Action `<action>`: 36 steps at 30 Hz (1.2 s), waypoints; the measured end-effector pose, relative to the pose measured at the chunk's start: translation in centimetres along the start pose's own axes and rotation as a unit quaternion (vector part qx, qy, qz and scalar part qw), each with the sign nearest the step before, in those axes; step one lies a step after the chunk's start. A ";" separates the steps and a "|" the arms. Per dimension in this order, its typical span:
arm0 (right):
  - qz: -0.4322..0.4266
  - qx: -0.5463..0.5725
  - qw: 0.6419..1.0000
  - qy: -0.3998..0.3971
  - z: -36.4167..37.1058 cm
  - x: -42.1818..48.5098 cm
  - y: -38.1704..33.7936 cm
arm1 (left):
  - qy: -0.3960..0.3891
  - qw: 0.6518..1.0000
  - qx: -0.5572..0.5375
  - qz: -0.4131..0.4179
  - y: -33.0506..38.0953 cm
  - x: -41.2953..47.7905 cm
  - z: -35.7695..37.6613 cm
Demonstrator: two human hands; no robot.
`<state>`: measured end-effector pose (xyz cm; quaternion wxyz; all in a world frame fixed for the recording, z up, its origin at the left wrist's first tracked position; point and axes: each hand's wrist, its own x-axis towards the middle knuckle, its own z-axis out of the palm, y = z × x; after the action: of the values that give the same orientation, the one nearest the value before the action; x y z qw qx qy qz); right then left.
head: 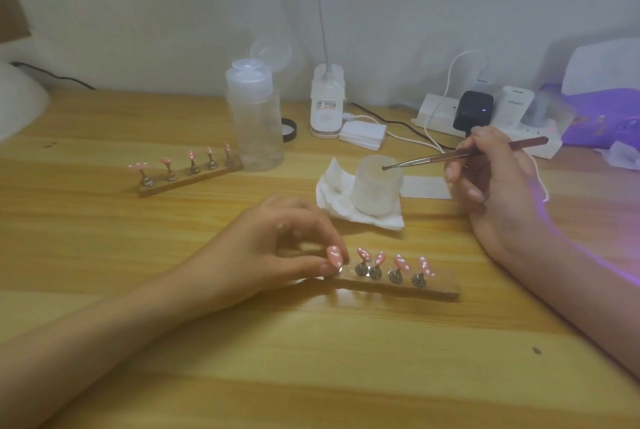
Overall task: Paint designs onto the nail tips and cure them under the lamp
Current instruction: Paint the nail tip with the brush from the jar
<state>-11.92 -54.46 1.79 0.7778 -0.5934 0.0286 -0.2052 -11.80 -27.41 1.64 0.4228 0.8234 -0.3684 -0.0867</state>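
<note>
- Desk (pixel 242 342) of pale wood runs across the whole view, with a white wall behind it.
- Left hand (pixel 277 248) rests on the desk, thumb and fingers pinched on the leftmost pink tip (pixel 334 254) at the left end of the near holder (pixel 398 285).
- Near holder is a wooden strip lying just in front of the person; four more pink tips with white dots stand on metal stems along it, to the right of the pinched one.
- Right hand (pixel 495 179) is closed around a brush (pixel 460 153), held like a pen with fingers curled in.
- Brush tip touches the top of a frosted jar (pixel 377 186), at its rim.
- Jar stands on a crumpled tissue (pixel 332 200), between the two hands and behind the near holder.
- Far holder (pixel 190 177) lies well to the left, carrying five pink tips, just beside a clear bottle (pixel 256 117) with its flip cap open.
- Power strip (pixel 485 120) with several plugs sits at the back right against the wall.
- Lamp (pixel 595 117) at the far right edge gives off violet light, which falls on the right forearm; whether any tips lie under it cannot be told.
- White clip light (pixel 327 103) stands behind the bottle, its neck rising out of view.
</note>
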 end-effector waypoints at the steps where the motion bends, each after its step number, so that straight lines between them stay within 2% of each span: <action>1: 0.001 0.000 1.000 -0.001 0.0 0.0 0.0 | -0.003 1.000 -0.001 -0.002 0.0 -0.1 0.1; 9: 0.004 0.002 1.000 -0.001 0.0 0.0 0.0 | 0.017 0.999 -0.045 -0.003 0.2 -0.1 0.2; 26: 0.013 0.016 1.000 0.008 -0.1 0.0 0.0 | 0.024 0.999 0.037 0.014 1.3 -0.7 0.9; 36: 0.015 0.013 1.000 0.015 0.2 0.0 -0.2 | 0.065 0.996 0.055 0.034 1.9 0.0 2.4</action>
<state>-11.96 -54.32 1.98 0.7879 -0.5796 0.0462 -0.2028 -13.91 -29.62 1.57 0.4023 0.8365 -0.3719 0.0017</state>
